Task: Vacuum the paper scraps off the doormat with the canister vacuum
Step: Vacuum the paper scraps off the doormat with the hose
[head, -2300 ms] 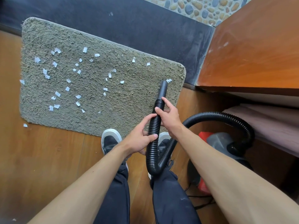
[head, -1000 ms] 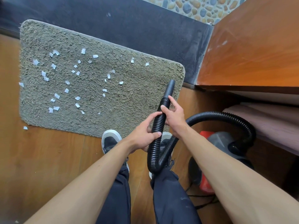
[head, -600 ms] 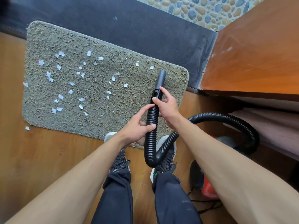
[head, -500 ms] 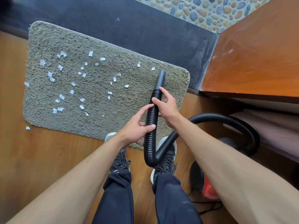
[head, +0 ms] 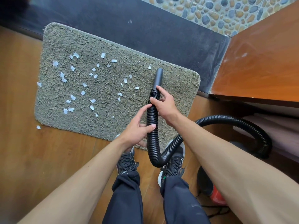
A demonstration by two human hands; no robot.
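Wooden floor seen from above, with a shaggy grey doormat (head: 77, 42) spread across the centre left of the frame, far edge against a dark threshold strip (head: 145, 29). Pebbled paving (head: 210, 12) beyond it at the top, an orange-brown wooden panel (head: 258, 62) at upper right. Dozens of white paper scraps (head: 93, 100) scattered over the left and middle of the doormat. One stray scrap (head: 38, 127) on bare boards off its lower left corner, another at its left edge.

Held over the right part of the doormat: a black ribbed hose (head: 152, 113) ending in a smooth black nozzle (head: 158, 77), tip pointing up the frame near a lone scrap. Contact between tip and pile impossible to judge. Just below the nozzle, right hand (head: 163, 104) wrapped round the hose, thumb and fingers clamped on the ribs. Lower down the same hose, left hand (head: 137, 131) gripping, thumb pressed across the front, fingers curled behind, forefinger stretched up along the ribs.

Below the hands, hose dipping into a tight loop between two dark laced shoes (head: 127, 160) at the near edge of the doormat, then arching away toward the right. Red and black vacuum canister (head: 215, 194) on the floor at lower right, mostly hidden behind the right forearm, a thin black cord (head: 216, 210) trailing beside it. Dark trouser legs at bottom centre.
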